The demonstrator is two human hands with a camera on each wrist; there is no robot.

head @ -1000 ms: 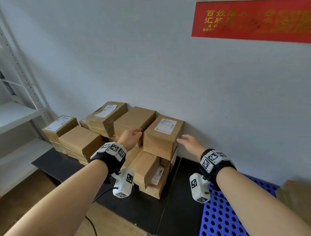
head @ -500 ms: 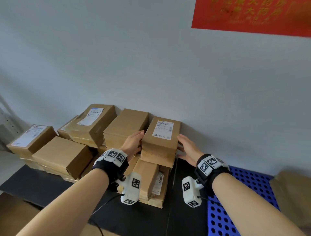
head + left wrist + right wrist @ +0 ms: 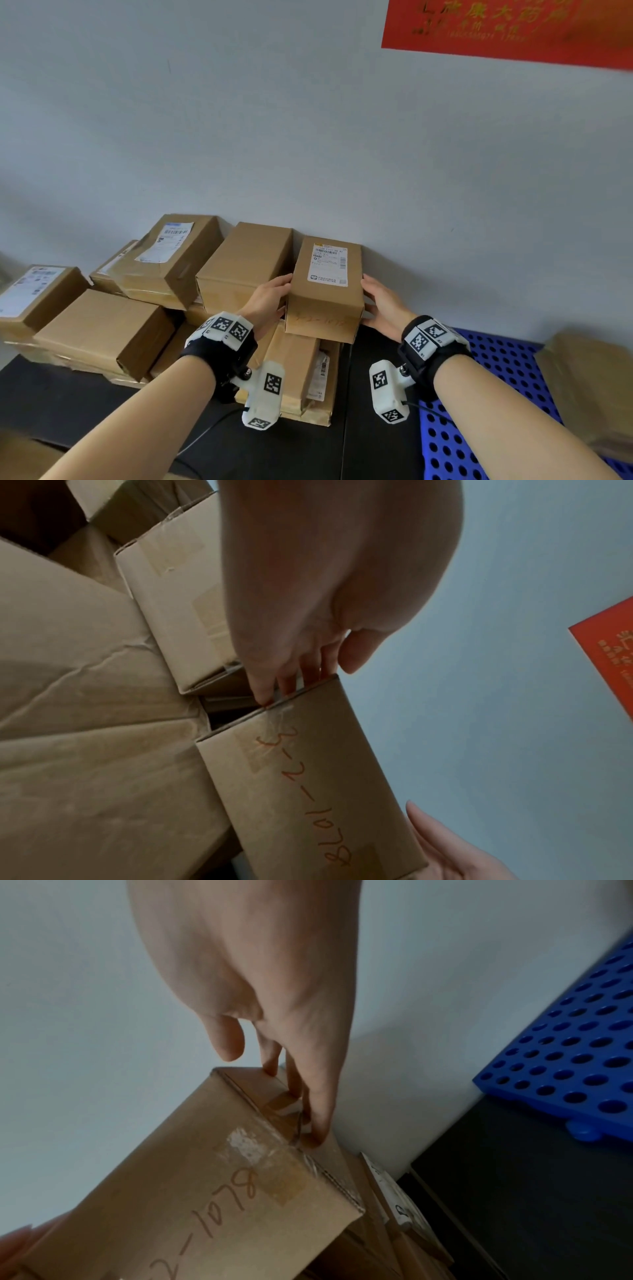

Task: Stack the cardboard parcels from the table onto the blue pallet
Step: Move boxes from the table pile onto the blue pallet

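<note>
Both hands clamp the labelled parcel between them, left hand and right hand flat against opposite sides, atop the stack. Only the wrist views show orange handwriting on its front face; the blue pallet lies below the right wrist.

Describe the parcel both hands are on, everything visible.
The parcel is a plain brown cardboard box, longer than wide, with a white shipping label on top and handwritten orange digits on its near face. Clear tape runs over its edges. It sits topmost at the right end of the pile, resting on other boxes by the wall. The left hand presses its left side and the right hand its right, fingers fairly straight.
</note>
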